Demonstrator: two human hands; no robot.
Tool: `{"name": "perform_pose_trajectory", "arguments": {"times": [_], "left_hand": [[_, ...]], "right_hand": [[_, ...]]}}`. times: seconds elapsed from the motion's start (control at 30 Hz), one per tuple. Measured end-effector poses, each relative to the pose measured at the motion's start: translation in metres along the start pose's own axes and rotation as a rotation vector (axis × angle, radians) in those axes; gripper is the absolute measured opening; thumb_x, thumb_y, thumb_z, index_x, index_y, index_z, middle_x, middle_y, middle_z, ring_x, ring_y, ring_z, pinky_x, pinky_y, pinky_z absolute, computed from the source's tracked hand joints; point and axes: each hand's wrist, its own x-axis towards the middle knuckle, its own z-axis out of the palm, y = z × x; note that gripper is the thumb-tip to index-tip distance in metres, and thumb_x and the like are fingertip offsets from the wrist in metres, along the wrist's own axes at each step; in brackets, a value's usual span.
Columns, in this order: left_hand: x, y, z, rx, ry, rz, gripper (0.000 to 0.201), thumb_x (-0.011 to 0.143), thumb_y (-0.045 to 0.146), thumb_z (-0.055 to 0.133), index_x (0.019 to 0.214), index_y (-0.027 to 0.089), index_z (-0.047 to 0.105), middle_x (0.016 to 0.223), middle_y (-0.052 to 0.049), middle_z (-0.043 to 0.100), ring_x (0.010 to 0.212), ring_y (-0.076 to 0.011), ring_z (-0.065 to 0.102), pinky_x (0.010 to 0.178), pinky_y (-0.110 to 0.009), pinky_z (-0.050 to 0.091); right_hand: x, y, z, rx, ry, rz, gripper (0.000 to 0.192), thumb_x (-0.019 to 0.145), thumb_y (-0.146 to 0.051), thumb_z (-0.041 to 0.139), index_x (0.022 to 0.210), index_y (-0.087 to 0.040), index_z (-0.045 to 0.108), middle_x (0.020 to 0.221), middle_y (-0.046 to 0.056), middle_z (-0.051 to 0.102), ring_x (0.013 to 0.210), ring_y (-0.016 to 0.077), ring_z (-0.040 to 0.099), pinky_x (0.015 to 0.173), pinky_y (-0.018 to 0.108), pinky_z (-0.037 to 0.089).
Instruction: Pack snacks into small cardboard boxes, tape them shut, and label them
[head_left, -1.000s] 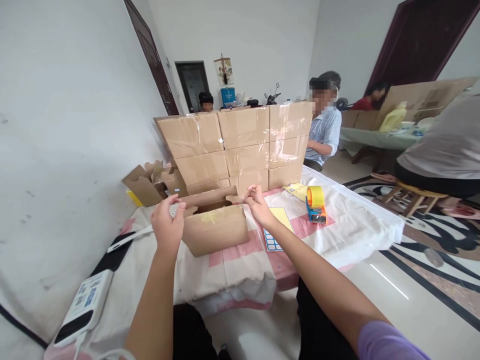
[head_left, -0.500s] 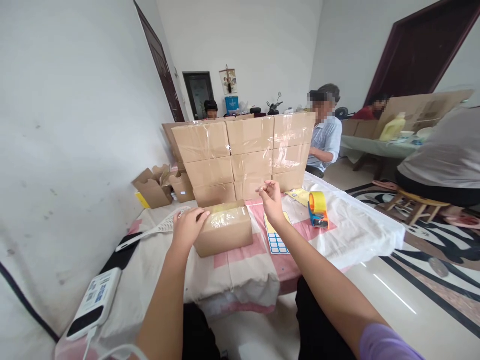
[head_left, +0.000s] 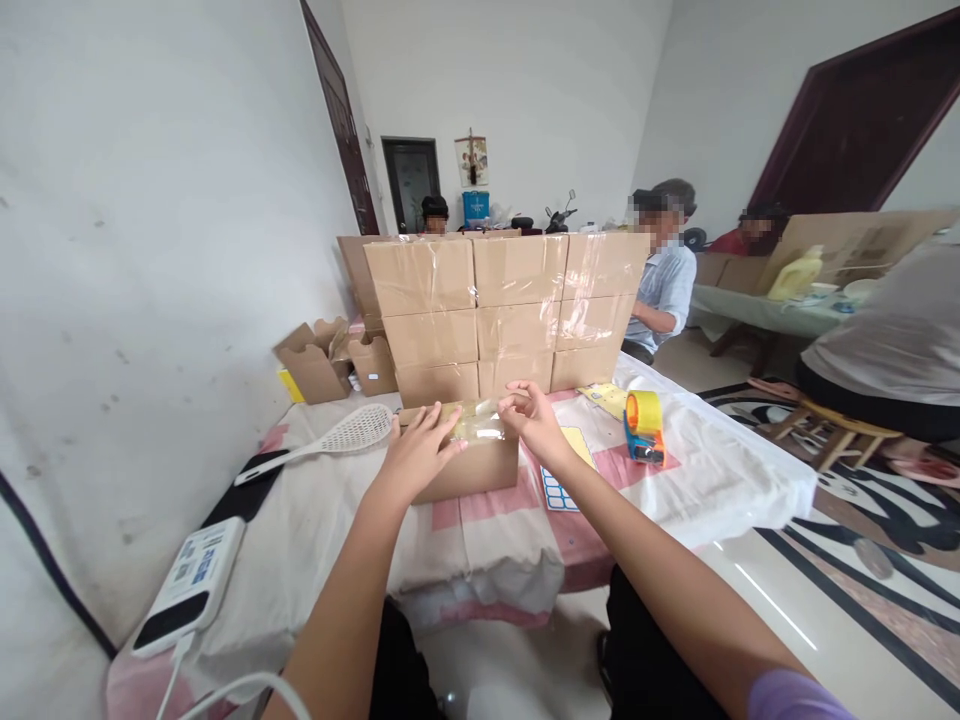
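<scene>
Cardboard box (head_left: pixel 480 470) top half-hidden, left hand (head_left: pixel 420 455) flat and open on it, right hand (head_left: pixel 531 418) pinching barely visible clear tape (head_left: pixel 484 415)

9 stacked taped boxes (head_left: pixel 517 310), 1 box in hands (head_left: pixel 469 462), 1 tape dispenser (head_left: pixel 645 427), 1 swatter (head_left: pixel 322 445)

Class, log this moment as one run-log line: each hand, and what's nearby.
left hand: flat on box | right hand: pinching tape strip over box | nearby: tape dispenser, swatter

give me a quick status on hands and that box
Left hand flat on the small box top. Right hand pinching clear tape over it. Tape dispenser off to the right, fly swatter to the left, both apart.
</scene>
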Motion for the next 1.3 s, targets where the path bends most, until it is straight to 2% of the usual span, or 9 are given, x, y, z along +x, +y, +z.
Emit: {"name": "perform_pose_trajectory", "arguments": {"times": [0.17,0.33,0.43,0.57,0.8,0.97,1.17,1.3], "left_hand": [[-0.001,0.002,-0.002,-0.074,-0.031,0.009,0.062,0.099,0.061,0.033,0.153,0.031,0.041,0.167,-0.003,0.023,0.154,-0.0341,0.019,0.12,-0.071,0.007],[0.0,0.002,-0.002,-0.123,-0.048,0.012,0.062,0.1,0.059,0.034,0.155,0.03,0.038,0.166,-0.002,0.025,0.155,-0.0321,0.018,0.12,-0.071,0.002],[0.001,0.0,-0.001,-0.131,-0.055,0.007,0.063,0.099,0.061,0.033,0.155,0.031,0.037,0.166,-0.002,0.025,0.155,-0.0319,0.017,0.12,-0.07,0.0],[0.001,-0.001,0.0,-0.154,-0.074,0.008,0.063,0.099,0.061,0.033,0.155,0.032,0.037,0.167,-0.002,0.023,0.156,-0.0309,0.015,0.12,-0.071,-0.001],[0.001,0.001,-0.001,-0.168,-0.053,0.013,0.063,0.099,0.065,0.03,0.151,0.032,0.043,0.166,-0.004,0.027,0.155,-0.0329,0.017,0.12,-0.071,-0.002],[0.002,-0.001,0.003,-0.173,-0.025,0.021,0.066,0.097,0.069,0.032,0.151,0.033,0.043,0.165,-0.005,0.029,0.154,-0.0325,0.02,0.122,-0.067,-0.002],[0.003,-0.001,0.003,-0.165,-0.045,0.016,0.07,0.095,0.071,0.034,0.153,0.031,0.04,0.166,-0.005,0.027,0.154,-0.0334,0.018,0.12,-0.069,-0.001],[0.003,-0.001,0.003,-0.152,-0.044,0.015,0.07,0.095,0.072,0.034,0.153,0.033,0.041,0.166,-0.004,0.026,0.155,-0.0322,0.018,0.121,-0.069,-0.001]], "right_hand": [[0.012,0.005,0.013,-0.032,-0.025,0.083,0.048,0.066,-0.028,0.071,0.107,-0.024,0.047,0.076,-0.005,0.063,0.065,0.0136,0.054,0.062,0.027,0.039],[0.024,0.02,0.015,-0.192,0.072,0.186,0.045,0.061,-0.025,0.063,0.102,-0.023,0.046,0.064,-0.008,0.059,0.053,0.0132,0.05,0.054,0.026,0.035],[0.026,0.018,0.014,-0.152,0.073,0.153,0.046,0.06,-0.025,0.064,0.102,-0.023,0.047,0.065,-0.009,0.059,0.055,0.0131,0.051,0.055,0.027,0.036],[0.027,0.008,0.013,-0.007,0.026,0.077,0.048,0.063,-0.029,0.071,0.106,-0.023,0.049,0.07,-0.008,0.061,0.066,0.0133,0.057,0.065,0.027,0.042],[0.028,0.013,0.014,-0.196,0.0,0.169,0.041,0.06,-0.025,0.068,0.097,-0.023,0.051,0.068,-0.007,0.062,0.056,0.0119,0.052,0.056,0.026,0.039],[0.029,0.007,0.014,-0.029,-0.027,0.113,0.044,0.062,-0.03,0.071,0.101,-0.023,0.051,0.075,-0.005,0.066,0.067,0.0138,0.059,0.064,0.027,0.045],[0.028,0.02,0.013,-0.291,-0.046,0.188,0.04,0.063,-0.022,0.065,0.099,-0.024,0.049,0.068,-0.007,0.063,0.061,0.0143,0.056,0.061,0.027,0.043],[0.027,0.024,0.016,-0.494,0.002,0.102,0.033,0.064,-0.016,0.063,0.094,-0.024,0.052,0.073,-0.004,0.064,0.075,0.0184,0.063,0.072,0.031,0.045]]}}
